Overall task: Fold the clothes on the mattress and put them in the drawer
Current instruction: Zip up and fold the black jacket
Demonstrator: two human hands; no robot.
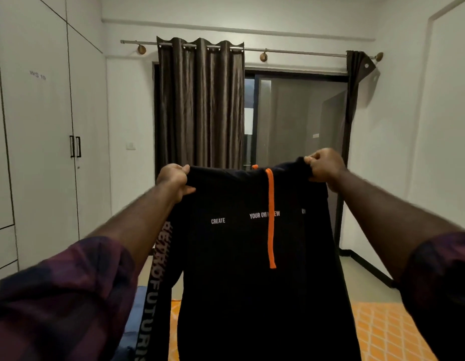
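I hold a black hoodie [247,282] up in the air in front of me, spread out and hanging straight down. It has small white lettering across the chest, an orange drawstring down the middle and a printed sleeve hanging at the left. My left hand [174,178] pinches its left shoulder. My right hand [323,165] grips its right shoulder, slightly higher. The mattress with an orange patterned cover [382,329] shows below the hoodie at the bottom right.
A white wardrobe [44,152] with black handles and lower drawer fronts lines the left wall. Dark curtains [200,105] and a glass sliding door [299,121] stand straight ahead. A blue cloth [135,308] lies low at the left, beside the hanging sleeve.
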